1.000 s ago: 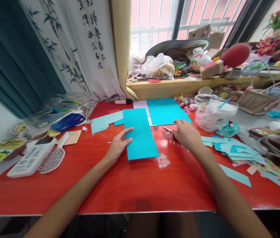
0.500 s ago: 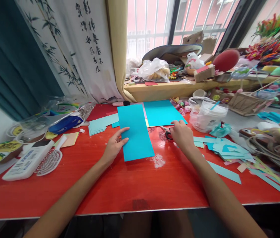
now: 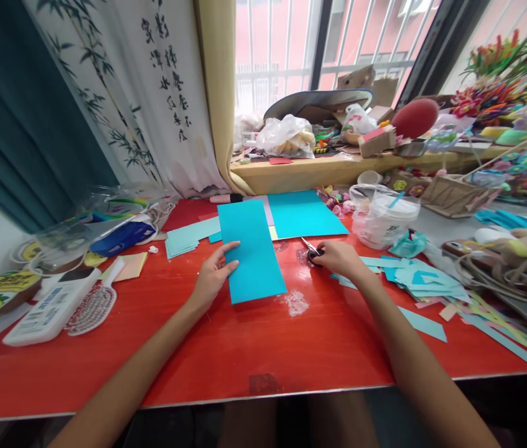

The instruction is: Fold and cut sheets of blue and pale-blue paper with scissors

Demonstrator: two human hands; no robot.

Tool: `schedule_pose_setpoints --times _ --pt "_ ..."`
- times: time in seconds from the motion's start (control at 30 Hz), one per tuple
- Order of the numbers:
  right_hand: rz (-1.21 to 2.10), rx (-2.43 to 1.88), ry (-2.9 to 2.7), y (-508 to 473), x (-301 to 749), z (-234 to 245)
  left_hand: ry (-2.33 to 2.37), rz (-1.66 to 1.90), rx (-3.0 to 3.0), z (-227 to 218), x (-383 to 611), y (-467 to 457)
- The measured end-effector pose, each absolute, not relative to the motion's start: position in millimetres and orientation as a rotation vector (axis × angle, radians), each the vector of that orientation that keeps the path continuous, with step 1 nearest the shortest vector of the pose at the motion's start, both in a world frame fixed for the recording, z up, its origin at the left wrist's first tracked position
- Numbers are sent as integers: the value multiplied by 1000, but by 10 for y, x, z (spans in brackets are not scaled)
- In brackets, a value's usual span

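Left grip [image 3: 211,278]: my thumb and forefinger lie spread on the left edge of the sheet [image 3: 254,255]; I cannot tell whether the hidden fingers pinch it from beneath. Right grip [image 3: 340,257]: my fingers are drawn together at the black handles of the scissors [image 3: 312,254]; whether pinching or merely touching, I cannot tell. The sheet lies between the two, directly right of the left grip, which is nearer; its long axis runs away from me, leaning slightly left. The scissors lie to its right, apart from it, blades aimed away and leftward. Materials: the sheet is smooth, oblong, bright blue paper or card; the worktop [image 3: 188,367] is glossy red, with a rough whitish patch [image 3: 297,303]. Outward: pale slips [image 3: 183,242] stacked at left, angular paper scraps [image 3: 431,280] heaped at right.
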State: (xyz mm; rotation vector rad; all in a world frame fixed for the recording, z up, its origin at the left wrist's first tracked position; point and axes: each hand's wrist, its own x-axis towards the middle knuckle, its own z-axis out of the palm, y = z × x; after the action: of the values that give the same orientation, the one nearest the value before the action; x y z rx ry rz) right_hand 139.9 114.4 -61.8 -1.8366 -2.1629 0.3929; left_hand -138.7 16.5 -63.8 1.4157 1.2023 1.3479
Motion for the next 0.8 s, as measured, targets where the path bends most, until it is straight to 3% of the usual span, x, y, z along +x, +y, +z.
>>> schedule_pose_setpoints --times 0.23,0.43,0.6,0.8 --pt "815 -1660 -1978 1074 1573 -402 1216 1341 1424 -688 -1407 193" --pt "1644 -796 -1488 908 1389 -246 1243 1351 1413 -655 -1373 174" --pt "1791 -500 -1126 913 1065 -416 1211 1384 1325 -604 -1348 151" --pt "1681 -551 -1138 835 887 -496 1156 1363 1272 -591 -1318 130"
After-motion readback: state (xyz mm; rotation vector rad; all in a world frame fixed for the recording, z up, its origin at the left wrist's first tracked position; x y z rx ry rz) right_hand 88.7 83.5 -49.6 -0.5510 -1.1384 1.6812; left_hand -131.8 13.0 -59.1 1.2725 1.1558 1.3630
